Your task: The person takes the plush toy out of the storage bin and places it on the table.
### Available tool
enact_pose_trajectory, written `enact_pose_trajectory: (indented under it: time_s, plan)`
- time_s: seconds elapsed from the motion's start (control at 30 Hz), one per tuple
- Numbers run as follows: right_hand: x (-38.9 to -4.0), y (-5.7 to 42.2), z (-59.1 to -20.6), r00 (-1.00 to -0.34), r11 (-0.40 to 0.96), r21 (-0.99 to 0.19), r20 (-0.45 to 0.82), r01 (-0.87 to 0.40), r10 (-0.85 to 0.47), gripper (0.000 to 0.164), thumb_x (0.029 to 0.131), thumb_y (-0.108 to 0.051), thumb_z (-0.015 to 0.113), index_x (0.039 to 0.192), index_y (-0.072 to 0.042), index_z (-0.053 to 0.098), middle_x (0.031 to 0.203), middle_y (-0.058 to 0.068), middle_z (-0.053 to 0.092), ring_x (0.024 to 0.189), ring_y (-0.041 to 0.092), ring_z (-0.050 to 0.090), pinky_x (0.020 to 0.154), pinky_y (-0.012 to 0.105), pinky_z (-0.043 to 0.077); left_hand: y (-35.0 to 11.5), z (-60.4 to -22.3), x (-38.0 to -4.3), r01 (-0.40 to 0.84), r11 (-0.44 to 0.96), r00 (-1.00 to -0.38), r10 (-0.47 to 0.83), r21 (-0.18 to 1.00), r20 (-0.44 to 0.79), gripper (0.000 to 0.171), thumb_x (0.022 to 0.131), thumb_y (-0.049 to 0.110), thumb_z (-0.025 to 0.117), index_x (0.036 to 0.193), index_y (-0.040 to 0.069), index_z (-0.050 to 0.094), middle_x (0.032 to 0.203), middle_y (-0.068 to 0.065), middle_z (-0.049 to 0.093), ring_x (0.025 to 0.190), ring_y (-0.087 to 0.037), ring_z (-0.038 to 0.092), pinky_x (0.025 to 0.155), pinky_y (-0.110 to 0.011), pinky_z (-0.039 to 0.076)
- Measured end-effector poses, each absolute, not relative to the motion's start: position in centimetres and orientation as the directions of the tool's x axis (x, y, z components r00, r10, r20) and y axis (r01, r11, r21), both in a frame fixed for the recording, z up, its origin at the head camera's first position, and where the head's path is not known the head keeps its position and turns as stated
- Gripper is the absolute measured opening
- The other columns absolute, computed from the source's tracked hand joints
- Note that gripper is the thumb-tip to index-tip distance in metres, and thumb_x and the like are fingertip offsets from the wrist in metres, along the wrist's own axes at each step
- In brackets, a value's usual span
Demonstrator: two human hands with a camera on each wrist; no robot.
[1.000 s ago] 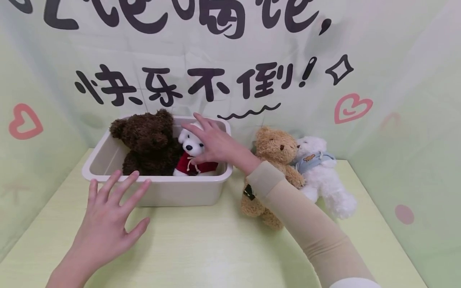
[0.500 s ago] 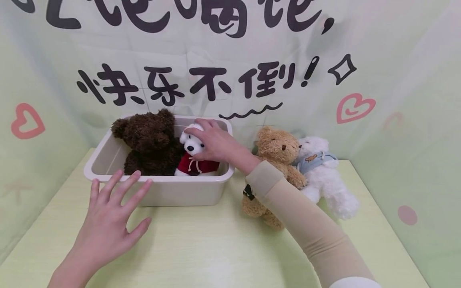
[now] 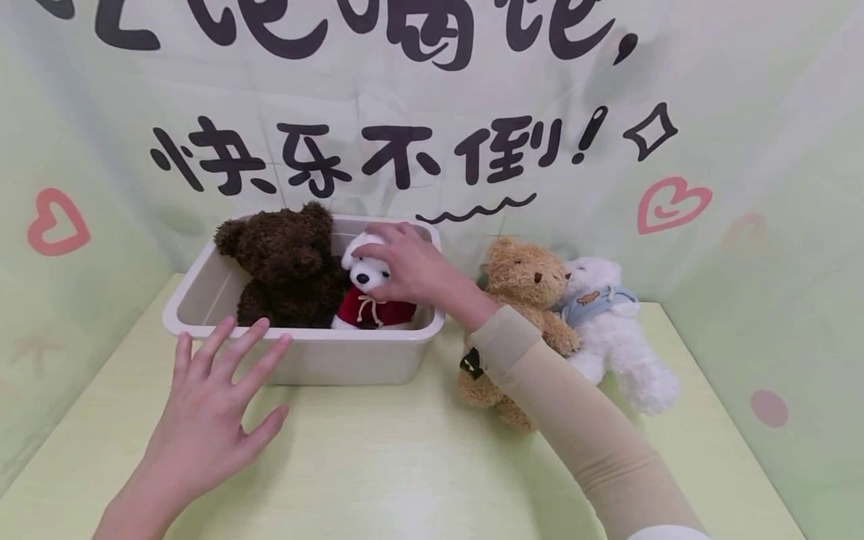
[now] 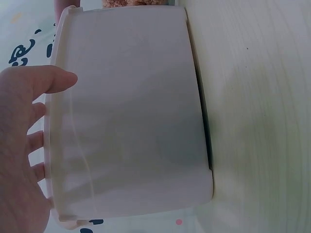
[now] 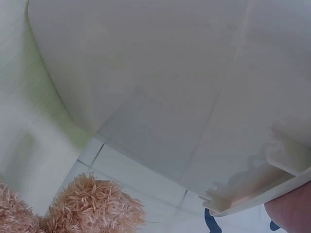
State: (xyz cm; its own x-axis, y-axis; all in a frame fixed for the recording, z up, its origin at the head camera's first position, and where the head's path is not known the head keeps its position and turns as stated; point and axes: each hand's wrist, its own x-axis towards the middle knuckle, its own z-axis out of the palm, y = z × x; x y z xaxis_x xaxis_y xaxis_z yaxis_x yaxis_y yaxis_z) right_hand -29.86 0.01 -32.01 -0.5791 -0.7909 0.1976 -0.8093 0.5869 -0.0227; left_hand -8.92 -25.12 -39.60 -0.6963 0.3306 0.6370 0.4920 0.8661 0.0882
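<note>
My right hand (image 3: 418, 266) reaches into the grey-white plastic bin (image 3: 347, 364) and holds the head of a white plush dog (image 3: 371, 304) in a red top, thumb at its cheek and fingers over its crown. Beside the dog, a dark brown teddy bear (image 3: 286, 259) sits in the bin. In front of the bin's near rim, my left hand (image 3: 212, 409) has its fingers spread. The left wrist view has its thumb (image 4: 60, 79) before the bin's outer wall (image 4: 126, 111). The right wrist view is mostly bin wall (image 5: 146, 87); the dog is out of sight there.
Right of the bin, a tan teddy bear (image 3: 523, 277) leans on a white plush bear (image 3: 624, 341) in a blue top. My right sleeve (image 3: 574, 420) passes in front of the tan bear. A printed cloth (image 3: 317, 97) hangs behind the pale wooden table (image 3: 378, 457).
My right hand's fingers have come down and closed around the dog's head. The left hand keeps its spread pose by the bin. The whole head view has shifted slightly.
</note>
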Motion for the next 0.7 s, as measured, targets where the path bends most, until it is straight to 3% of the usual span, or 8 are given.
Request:
enact_pose_trajectory:
  time_s: [0.3,0.7]
  plan:
    - [-29.4,0.6,-31.7,-0.52,0.545,0.039,0.253,-0.838,-0.816,0.054,0.086,-0.04,0.079,0.137,-0.027,0.068,0.157,0.015,0.044,0.133,0.034,0.046,0.106,0.045,0.042,-24.9,-39.6,-9.0,0.493,0.866,-0.699,0.333,0.088,0.633,0.074,0.1,0.069,0.031,0.15,0.018,0.051,0.156,-0.016,0.043,0.145,-0.05,0.028,0.113,-0.076,0.004]
    - [-27.9,3.2,-29.5,-0.292,0.363,0.028,0.536,-0.932,-0.792,0.047,0.08,-0.029,0.083,0.125,-0.02,0.074,0.147,0.019,0.054,0.124,0.036,0.051,0.096,0.042,0.051,-25.1,-39.6,-8.9,0.494,0.865,-0.685,0.326,0.088,0.652,0.073,0.1,0.068,0.033,0.149,0.017,0.053,0.154,-0.017,0.045,0.145,-0.05,0.029,0.112,-0.077,0.004]
